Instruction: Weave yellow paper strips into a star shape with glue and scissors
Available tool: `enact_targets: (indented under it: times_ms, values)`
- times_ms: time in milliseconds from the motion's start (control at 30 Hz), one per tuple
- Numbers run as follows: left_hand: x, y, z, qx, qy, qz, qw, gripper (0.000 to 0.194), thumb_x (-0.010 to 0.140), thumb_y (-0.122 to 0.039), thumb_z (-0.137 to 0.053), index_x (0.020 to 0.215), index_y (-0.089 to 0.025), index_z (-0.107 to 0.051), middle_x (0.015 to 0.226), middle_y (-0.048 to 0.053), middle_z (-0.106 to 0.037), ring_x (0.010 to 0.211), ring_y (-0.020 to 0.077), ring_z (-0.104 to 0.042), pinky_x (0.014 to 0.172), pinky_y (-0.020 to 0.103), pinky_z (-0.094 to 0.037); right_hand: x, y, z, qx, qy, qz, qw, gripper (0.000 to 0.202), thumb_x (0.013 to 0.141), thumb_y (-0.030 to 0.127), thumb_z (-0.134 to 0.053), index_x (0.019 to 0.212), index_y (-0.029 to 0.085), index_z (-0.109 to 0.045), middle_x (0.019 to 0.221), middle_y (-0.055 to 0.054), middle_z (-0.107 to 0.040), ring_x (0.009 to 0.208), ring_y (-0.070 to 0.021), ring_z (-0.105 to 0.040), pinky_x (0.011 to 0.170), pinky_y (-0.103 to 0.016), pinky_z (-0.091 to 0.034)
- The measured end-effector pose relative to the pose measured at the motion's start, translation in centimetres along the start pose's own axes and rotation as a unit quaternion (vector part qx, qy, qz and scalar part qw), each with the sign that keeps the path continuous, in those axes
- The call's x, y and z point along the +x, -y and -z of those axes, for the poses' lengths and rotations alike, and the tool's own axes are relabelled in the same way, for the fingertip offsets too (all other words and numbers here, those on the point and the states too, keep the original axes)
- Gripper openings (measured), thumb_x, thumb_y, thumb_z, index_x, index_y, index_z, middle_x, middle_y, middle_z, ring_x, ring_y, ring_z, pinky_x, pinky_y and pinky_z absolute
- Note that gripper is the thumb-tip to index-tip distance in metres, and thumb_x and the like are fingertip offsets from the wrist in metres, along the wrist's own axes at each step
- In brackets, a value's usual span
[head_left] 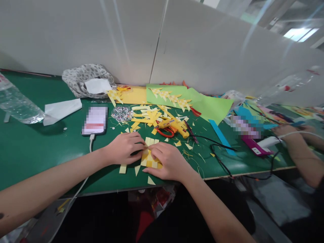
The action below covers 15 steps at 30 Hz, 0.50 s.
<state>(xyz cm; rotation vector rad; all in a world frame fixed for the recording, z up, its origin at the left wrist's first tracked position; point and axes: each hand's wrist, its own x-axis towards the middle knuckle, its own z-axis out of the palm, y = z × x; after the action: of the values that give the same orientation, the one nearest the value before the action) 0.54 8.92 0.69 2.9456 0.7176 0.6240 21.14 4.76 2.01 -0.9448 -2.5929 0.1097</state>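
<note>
A small woven piece of pale and deeper yellow paper strips [152,163] lies near the table's front edge. My left hand [126,146] is at its left side, thumb and fingertips pinched together on a strip. From the right, my right hand [168,160] is closed over the piece, its fingertips meeting those of my left hand and its thumb at the lower edge. Strip ends [152,140] stick out beyond the fingers. Under my left hand lies a loose pale strip [123,168], and paper triangles [151,181] are close by. My palms hide part of the weave.
Behind my hands are a yellow glue gun [174,125], red-handled scissors [165,132], a pile of yellow strips [146,116] and a dish of beads [122,114]. A charging phone [95,119] and bottle [20,101] stand left. At right, a co-worker's arm [301,148] rests beside cables.
</note>
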Motion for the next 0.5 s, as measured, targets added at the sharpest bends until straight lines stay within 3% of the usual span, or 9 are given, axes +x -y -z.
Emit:
enact_targets:
  times_ms: [133,267,400,500]
  values:
    - [-0.1,0.2,0.1,-0.006,0.004,0.006,1.0,0.035,0.076,-0.009,-0.042,0.106,-0.017,-0.057,0.103,0.007,-0.064,0.099,0.0209,-0.055,0.082,0.034,-0.048,-0.1,0.2,0.0,-0.014,0.008,-0.01,1.0,0.033,0.076,0.049,-0.054,0.075,0.016,-0.05,0.086,-0.011,-0.063,0.086,-0.0222,-0.058,0.071,-0.033,-0.047]
    - [-0.2,0.4,0.0,-0.003,0.007,0.024,1.0,0.045,0.067,-0.002,-0.04,0.108,-0.016,-0.054,0.103,0.009,-0.063,0.102,0.022,-0.055,0.082,0.036,-0.049,-0.2,0.3,-0.4,-0.04,-0.002,0.014,0.999,0.022,0.08,0.038,-0.051,0.076,0.016,-0.05,0.084,-0.01,-0.063,0.084,-0.0208,-0.06,0.068,-0.031,-0.047]
    - [-0.2,0.3,-0.2,-0.028,-0.001,0.047,0.998,0.051,0.064,-0.004,-0.042,0.113,-0.017,-0.049,0.107,0.009,-0.062,0.104,0.0221,-0.055,0.086,0.038,-0.048,-0.3,-0.1,-0.9,-0.086,-0.069,0.043,0.993,0.008,0.083,0.017,-0.045,0.077,0.016,-0.051,0.075,-0.006,-0.064,0.075,-0.0169,-0.062,0.065,-0.028,-0.048]
    - [-0.2,0.0,-0.2,-0.048,-0.015,0.047,0.998,0.047,0.07,-0.01,-0.047,0.117,-0.017,-0.047,0.112,0.009,-0.061,0.107,0.0219,-0.054,0.09,0.038,-0.046,-0.3,-0.4,-0.9,-0.09,-0.127,0.045,0.987,0.011,0.081,0.009,-0.045,0.077,0.018,-0.05,0.077,-0.005,-0.066,0.077,-0.0152,-0.064,0.067,-0.026,-0.05]
